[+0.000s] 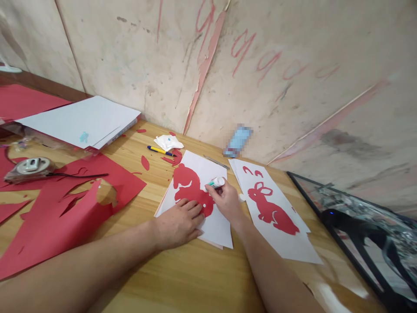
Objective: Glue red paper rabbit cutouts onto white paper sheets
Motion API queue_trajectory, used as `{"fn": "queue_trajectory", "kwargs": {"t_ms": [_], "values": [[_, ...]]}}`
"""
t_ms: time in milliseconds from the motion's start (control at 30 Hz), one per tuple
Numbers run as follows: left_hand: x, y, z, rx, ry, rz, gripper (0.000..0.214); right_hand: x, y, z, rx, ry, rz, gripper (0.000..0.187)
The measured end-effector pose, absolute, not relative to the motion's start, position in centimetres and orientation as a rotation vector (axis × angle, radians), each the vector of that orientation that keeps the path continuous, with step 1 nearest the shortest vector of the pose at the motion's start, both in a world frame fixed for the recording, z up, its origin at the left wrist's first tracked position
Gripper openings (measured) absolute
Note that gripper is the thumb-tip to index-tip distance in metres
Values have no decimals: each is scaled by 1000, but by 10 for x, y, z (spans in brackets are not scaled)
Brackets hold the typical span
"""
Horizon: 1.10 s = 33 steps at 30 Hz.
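Head view: we are working with two hands over one wooden table [137, 278]. Our left hand [180, 221] is lying palm down, fingers extended and slightly parted, gripping nothing and resting on one red cut-out [189, 191]. Our right hand [226, 202] is pinching one white tube [216, 183] between thumb and fingers; we cannot tell whether the tube's lower end is touching the paper. The cut-out is lying on one white sheet [215, 234], about midway along the table, with other paper edges showing underneath.

Towards the table's right edge, one red rabbit [276, 213] is lying on a second white sheet [293, 254], and two small curved pieces [258, 173] are lying above its ears, nearer the far edge. One small white bit [242, 198] is sitting just beside our right hand.

Along the far edge, one blurred blue object [239, 141] is leaning near the wall, one slim metal tool [216, 162] is lying by the first sheet, and one yellow-and-blue pen [162, 151] is lying next to one crumpled tissue [168, 142]. Towards the left edge, one large red sheet [74, 213] with cut openings is spreading below one white paper stack [81, 117], and one round reel [31, 167] is resting nearby.
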<state>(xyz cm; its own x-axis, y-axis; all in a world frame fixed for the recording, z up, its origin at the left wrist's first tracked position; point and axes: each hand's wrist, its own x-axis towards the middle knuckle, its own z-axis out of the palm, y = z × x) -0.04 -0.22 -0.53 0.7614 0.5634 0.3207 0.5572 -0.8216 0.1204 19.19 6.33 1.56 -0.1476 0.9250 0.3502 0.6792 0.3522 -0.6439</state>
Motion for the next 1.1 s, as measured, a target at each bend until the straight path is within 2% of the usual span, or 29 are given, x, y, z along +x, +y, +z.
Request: {"fn": "queue_trajectory", "kwargs": {"t_ms": [133, 500, 633, 833, 1100], "values": [[-1, -2, -5, 2925, 921, 545, 30, 197, 58, 19, -1391, -1898, 441, 30], [-2, -3, -2, 2895, 926, 525, 36, 202, 57, 13, -1438, -1975, 149, 28], [-7, -3, 2, 2839, 930, 576, 40, 201, 52, 22, -1419, -1869, 295, 30], [-23, 9, 11, 2729, 992, 629, 28, 189, 39, 28, -1300, -1874, 536, 29], [-26, 15, 5, 2735, 996, 598, 40, 181, 35, 17, -1308, -2028, 520, 29]]}}
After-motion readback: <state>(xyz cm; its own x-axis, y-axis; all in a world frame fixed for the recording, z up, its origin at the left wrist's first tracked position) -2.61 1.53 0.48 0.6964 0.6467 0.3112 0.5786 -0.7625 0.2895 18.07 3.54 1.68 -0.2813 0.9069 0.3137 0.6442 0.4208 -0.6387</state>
